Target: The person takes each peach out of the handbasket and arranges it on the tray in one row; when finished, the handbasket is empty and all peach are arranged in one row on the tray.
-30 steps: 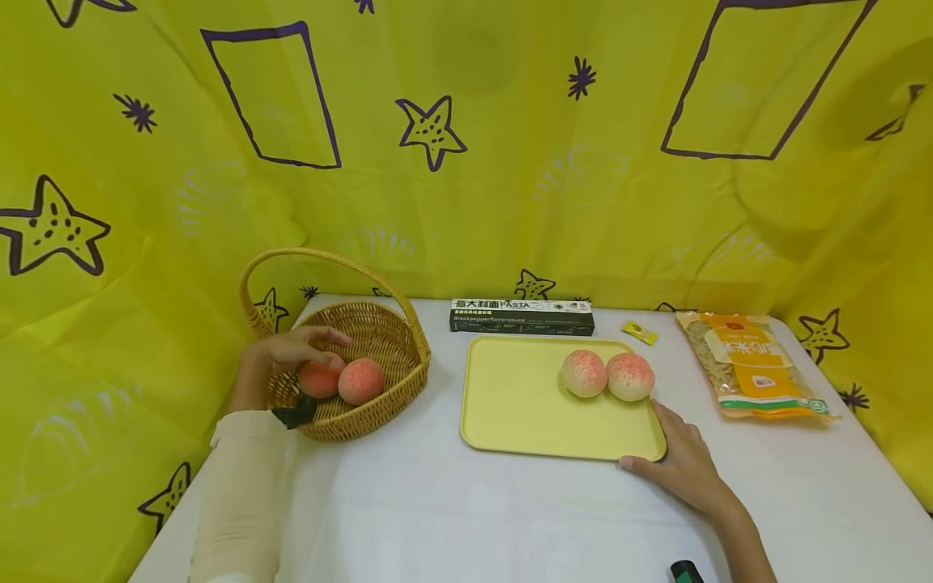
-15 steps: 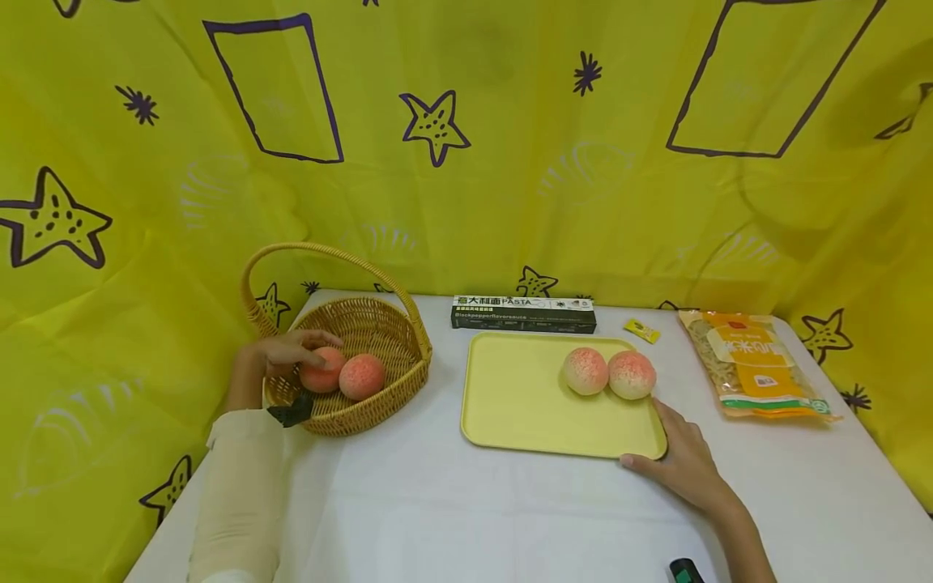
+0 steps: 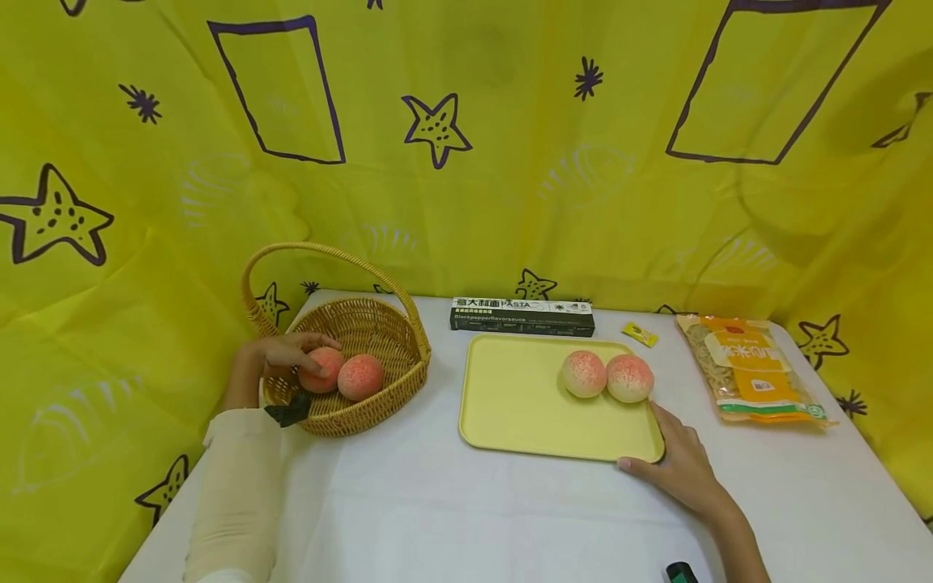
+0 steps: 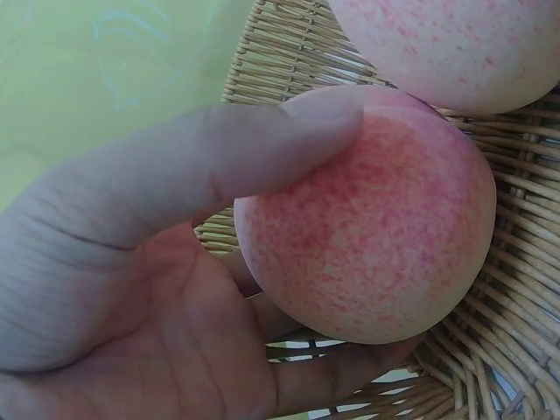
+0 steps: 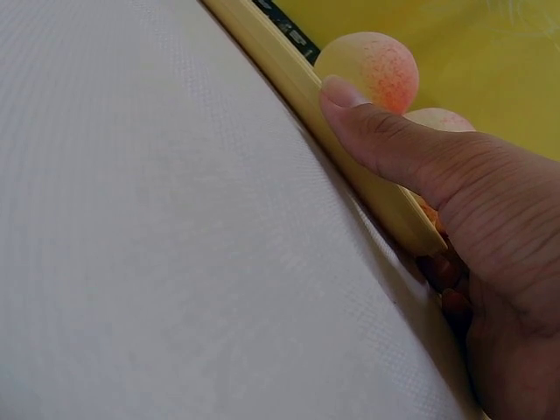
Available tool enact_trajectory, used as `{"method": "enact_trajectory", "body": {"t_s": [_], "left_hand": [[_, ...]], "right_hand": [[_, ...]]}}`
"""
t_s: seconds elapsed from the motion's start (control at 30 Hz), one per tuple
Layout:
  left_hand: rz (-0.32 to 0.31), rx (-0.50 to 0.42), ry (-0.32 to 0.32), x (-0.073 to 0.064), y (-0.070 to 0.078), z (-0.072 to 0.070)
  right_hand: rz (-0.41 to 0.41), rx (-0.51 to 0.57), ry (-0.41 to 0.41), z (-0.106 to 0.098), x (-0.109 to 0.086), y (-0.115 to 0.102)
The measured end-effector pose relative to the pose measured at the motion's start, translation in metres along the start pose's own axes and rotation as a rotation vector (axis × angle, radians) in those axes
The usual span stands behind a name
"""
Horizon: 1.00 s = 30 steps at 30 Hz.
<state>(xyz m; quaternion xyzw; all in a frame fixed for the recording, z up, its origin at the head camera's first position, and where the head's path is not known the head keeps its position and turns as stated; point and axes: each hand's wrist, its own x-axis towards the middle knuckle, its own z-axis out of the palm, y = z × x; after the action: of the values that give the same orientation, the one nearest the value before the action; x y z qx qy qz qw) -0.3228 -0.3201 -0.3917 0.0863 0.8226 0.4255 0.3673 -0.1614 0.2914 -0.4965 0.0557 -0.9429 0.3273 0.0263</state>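
Inside the wicker basket [image 3: 397, 395] my left hand [image 3: 284, 353] grips a pink peach [image 3: 330, 366]. In the left wrist view the thumb [image 4: 236, 153] lies across the top of that peach and the fingers curl beneath it. A second peach [image 3: 360, 377] sits beside it in the basket. My right hand [image 3: 681, 470] holds the near right corner of a yellow tray [image 3: 525, 405], thumb along the front rim, other fingers at the right side, partly hidden in the right wrist view. Two paler peaches [image 3: 584, 374] stand side by side near the tray's right end.
Behind the tray lies a dark pasta box [image 3: 521, 317], with a small yellow packet [image 3: 640, 334] to its right. A bag of dry food [image 3: 754, 368] lies at the far right. A dark cylindrical object [image 3: 681, 572] shows at the bottom edge. A yellow curtain [image 3: 496, 210] hangs behind.
My left hand has settled lower onto the left peach in the basket, its fingers now closed around it. The right hand stays at the tray's corner.
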Motion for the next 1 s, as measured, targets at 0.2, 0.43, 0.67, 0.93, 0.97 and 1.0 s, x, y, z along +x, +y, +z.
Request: {"method": "enact_trajectory", "body": {"t_s": [0.2, 0.43, 0.67, 0.93, 0.97, 1.0], "left_hand": [[-0.024, -0.002, 0.022, 0.000, 0.001, -0.001], [0.013, 0.017, 0.039, -0.001, 0.001, -0.001], [0.115, 0.064, 0.128, -0.003, 0.009, 0.000], [0.171, 0.006, 0.169, -0.004, 0.023, -0.001], [0.172, -0.011, 0.170, -0.004, 0.024, -0.001], [0.174, -0.021, 0.178, -0.004, 0.025, -0.001]], "right_hand": [[0.005, 0.002, 0.000, 0.000, 0.000, -0.002], [0.012, 0.001, -0.005, -0.001, 0.000, -0.002], [0.003, -0.001, -0.001, 0.000, 0.000, -0.001], [0.007, 0.001, -0.001, -0.001, 0.000, -0.001], [0.008, 0.002, -0.002, 0.000, 0.000, -0.001], [0.009, 0.001, -0.003, 0.000, 0.000, -0.001]]}}
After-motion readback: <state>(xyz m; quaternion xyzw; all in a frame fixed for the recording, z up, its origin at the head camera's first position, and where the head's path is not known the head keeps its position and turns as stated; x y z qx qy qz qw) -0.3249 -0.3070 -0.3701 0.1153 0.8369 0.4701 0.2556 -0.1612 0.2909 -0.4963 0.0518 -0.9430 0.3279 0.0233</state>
